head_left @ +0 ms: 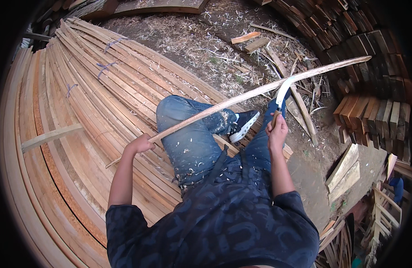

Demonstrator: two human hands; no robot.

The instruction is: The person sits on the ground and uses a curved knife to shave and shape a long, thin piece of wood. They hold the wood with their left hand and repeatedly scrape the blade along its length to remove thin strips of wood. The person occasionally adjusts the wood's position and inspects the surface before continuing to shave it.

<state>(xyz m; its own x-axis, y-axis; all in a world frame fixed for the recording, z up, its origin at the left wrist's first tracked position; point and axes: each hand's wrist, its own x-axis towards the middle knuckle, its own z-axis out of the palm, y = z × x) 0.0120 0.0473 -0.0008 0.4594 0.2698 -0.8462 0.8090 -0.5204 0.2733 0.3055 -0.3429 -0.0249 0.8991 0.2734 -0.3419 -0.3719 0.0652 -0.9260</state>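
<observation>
My left hand (140, 144) is closed round a long, thin wooden strip (235, 101). The strip crosses over my bent left leg and slants up toward the far right, its short end sticking out past my left fist. In my right hand (277, 129) is the wooden handle of a curved knife (283, 93), shaped like a sickle. Its pale blade points away from me and lies at the strip, seemingly touching it, though the exact contact is too small to tell. Wood shavings cling to my jeans (186, 149).
Long planks and tied bundles of strips (103, 67) lie beneath me and to the left. Shavings and offcuts (256, 44) litter the ground ahead. Stacked timber (373, 115) rises along the right, with loose boards (345, 172) near it and thin sticks (339, 241) at lower right.
</observation>
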